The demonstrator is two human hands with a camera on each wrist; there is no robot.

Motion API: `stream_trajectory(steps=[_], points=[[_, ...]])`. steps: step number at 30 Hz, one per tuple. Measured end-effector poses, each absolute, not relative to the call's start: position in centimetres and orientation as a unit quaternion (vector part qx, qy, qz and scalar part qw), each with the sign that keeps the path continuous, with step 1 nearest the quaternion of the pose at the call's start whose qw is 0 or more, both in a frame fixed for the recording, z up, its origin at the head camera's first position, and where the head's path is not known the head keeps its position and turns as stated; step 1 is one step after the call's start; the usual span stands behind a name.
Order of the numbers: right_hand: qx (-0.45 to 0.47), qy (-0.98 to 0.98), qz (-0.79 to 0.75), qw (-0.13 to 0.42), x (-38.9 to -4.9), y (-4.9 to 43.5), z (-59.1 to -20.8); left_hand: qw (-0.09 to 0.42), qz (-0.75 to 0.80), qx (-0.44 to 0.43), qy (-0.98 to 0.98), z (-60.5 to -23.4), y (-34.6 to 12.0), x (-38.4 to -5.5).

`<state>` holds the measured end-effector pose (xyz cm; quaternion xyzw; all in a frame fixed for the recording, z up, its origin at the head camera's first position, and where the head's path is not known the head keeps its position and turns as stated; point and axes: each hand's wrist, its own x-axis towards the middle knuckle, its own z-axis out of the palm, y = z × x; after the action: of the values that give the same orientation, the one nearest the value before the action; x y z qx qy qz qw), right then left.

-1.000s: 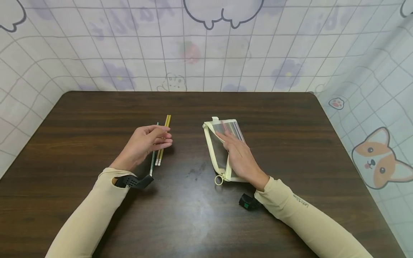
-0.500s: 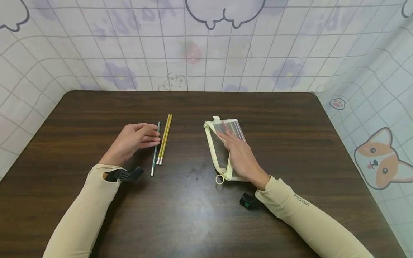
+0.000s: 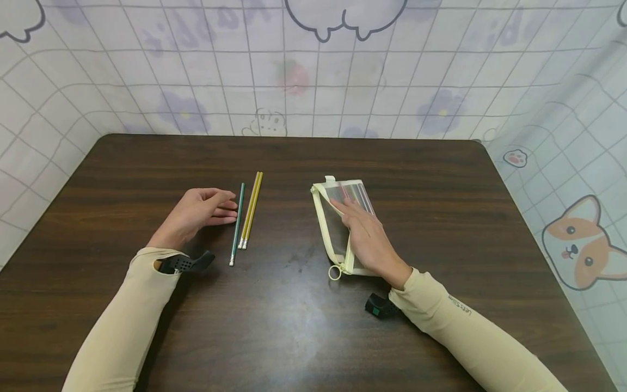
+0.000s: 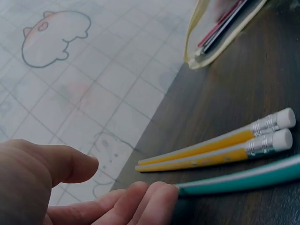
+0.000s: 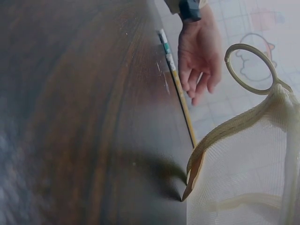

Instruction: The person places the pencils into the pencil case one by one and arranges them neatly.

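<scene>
My left hand (image 3: 198, 211) is just left of a green pencil (image 3: 237, 224), fingertips right at its side, holding nothing. In the left wrist view the fingers are loosely bent and the thumb stands apart from them. Close to the green pencil lie two yellow pencils (image 3: 252, 209), side by side, white erasers toward me. My right hand (image 3: 367, 239) rests with extended fingers on a see-through zip pouch (image 3: 337, 231) trimmed in pale yellow. The pouch's zip side gapes, and several thin sticks, one of them red, show inside it. Part of the pouch is hidden under the hand.
A ring-shaped zip pull (image 3: 334, 273) sits at the pouch's near corner. Everything lies on a dark wood-grain table (image 3: 294, 337). Patterned cloth (image 3: 318, 71) hangs behind the table and along its sides. Each wrist wears a black camera.
My left hand has drawn back to the left from over the pencils, so the green pencil and both yellow ones show fully. My right hand stays on the pouch.
</scene>
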<state>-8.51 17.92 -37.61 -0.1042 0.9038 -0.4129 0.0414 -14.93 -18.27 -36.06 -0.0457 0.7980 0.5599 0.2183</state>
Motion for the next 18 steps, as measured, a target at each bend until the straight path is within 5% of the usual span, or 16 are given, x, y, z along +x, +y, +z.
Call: stream_trajectory(steps=[18], points=[[-0.104,0.906,-0.410,0.032,-8.63,17.85,-37.89,0.221,0.489,-0.018,0.844,-36.62,-18.53,-14.65]])
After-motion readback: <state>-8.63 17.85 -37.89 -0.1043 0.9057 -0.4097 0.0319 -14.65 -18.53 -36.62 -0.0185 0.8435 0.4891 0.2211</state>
